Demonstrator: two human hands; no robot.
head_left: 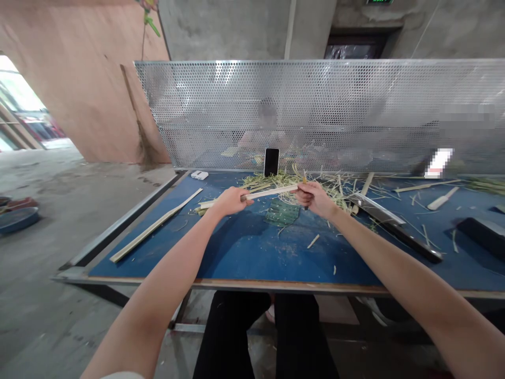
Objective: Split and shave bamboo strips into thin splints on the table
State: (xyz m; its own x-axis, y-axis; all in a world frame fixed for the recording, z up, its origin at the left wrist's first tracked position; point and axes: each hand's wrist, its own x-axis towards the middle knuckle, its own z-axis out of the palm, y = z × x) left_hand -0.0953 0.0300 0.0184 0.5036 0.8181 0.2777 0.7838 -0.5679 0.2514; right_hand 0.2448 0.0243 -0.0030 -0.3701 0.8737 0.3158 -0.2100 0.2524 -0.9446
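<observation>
Your left hand (232,201) fists one end of the strip (272,192) just above the table (244,252), your right hand (314,198) seems to pinch the other, so an uneven twist could snap it and splinter your fingers.

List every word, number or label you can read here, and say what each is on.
None can be read.
Green sign at the top edge: lit characters, cut off and too small to read.
Phone leaning on the mesh screen: screen dark, no text.
White box: too small to tell any marking.
Strip: bare, no print.
</observation>
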